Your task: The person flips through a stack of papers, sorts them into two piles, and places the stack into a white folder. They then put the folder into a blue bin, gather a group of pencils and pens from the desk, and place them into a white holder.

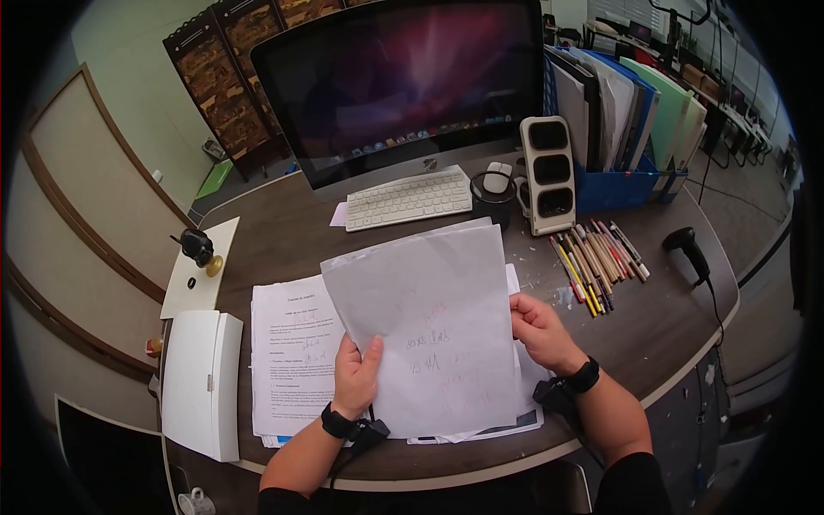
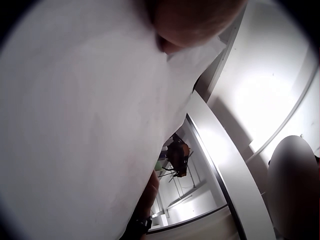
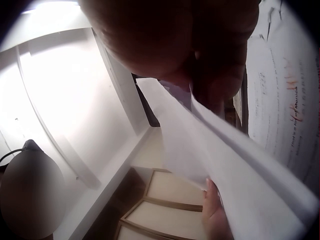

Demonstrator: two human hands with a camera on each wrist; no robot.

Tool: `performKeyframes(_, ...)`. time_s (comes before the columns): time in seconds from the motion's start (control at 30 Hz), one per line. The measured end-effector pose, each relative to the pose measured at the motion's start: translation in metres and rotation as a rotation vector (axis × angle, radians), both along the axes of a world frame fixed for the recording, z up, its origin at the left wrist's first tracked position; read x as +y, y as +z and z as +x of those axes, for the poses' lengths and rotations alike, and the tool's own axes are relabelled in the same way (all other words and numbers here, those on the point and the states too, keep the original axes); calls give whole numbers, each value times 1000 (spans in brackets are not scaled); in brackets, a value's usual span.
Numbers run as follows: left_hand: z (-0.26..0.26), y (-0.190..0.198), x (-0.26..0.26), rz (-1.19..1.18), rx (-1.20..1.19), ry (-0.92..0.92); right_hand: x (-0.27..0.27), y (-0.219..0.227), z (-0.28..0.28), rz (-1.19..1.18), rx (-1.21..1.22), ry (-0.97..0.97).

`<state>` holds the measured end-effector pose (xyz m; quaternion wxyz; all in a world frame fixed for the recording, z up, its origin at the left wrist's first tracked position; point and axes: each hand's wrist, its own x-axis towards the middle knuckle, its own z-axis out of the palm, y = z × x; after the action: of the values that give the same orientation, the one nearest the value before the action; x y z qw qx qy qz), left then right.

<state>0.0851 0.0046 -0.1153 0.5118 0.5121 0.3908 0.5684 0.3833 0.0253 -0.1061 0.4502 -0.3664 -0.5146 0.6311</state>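
Several white sheets (image 1: 429, 300) with faint red and dark handwriting are held up over the desk. My left hand (image 1: 356, 378) grips their lower left edge, thumb on top; in the left wrist view the thumb (image 2: 195, 22) presses on the paper (image 2: 90, 110). At the right edge my right hand (image 1: 545, 330) pinches the sheets between thumb and curled fingers; the right wrist view shows its fingers (image 3: 220, 50) on the paper (image 3: 200, 145), whose layers stand slightly apart. A printed stack (image 1: 296, 360) lies left of the held sheets, and more papers (image 1: 532, 403) lie beneath them.
Behind the sheets stand a keyboard (image 1: 408, 199), a mouse (image 1: 497, 178), a monitor (image 1: 403, 86) and a three-slot holder (image 1: 549, 176). Pens and pencils (image 1: 596, 266) lie at the right, near a black handheld device (image 1: 687, 249). A white box (image 1: 202, 386) sits at the left edge; a blue file holder (image 1: 614, 189) stands behind.
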Motion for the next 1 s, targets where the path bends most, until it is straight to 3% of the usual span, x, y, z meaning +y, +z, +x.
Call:
performKeyframes(0.33, -4, -4, 0, 35, 19, 41, -7, 13, -5, 41, -64, -29)
performKeyframes(0.4, -1, -1, -2, 59, 3, 82, -9, 11, -6, 218, -173, -75)
performKeyframes(0.43, 1, 2, -3, 82, -12, 121, -11, 16, -6, 219, -174, -74)
performKeyframes(0.5, 9, 17, -8, 125, -28, 125, -18, 29, -8, 153, -458, -36)
performKeyframes(0.53, 11, 22, -8, 167, -45, 128, -18, 25, -9, 154, -459, -36)
performKeyframes(0.57, 9, 20, -9, 169, -45, 129, -18, 17, -10, 189, -285, -116)
performKeyframes(0.7, -9, 3, -13, 144, -35, -117, -21, 18, -18, 327, 159, -333)
performKeyframes(0.73, -12, -1, -14, 100, 37, -200, -22, 18, -19, 329, 158, -331)
performKeyframes(0.8, -9, -2, -17, 90, 35, -181, -25, 17, -21, 376, 259, -380)
performKeyframes(0.9, -9, -4, -18, 73, 178, -190, -25, 0, -7, 391, 56, -223)
performKeyframes(1.0, -6, -5, -17, 73, 226, -178, -22, -3, -10, 436, -107, -204)
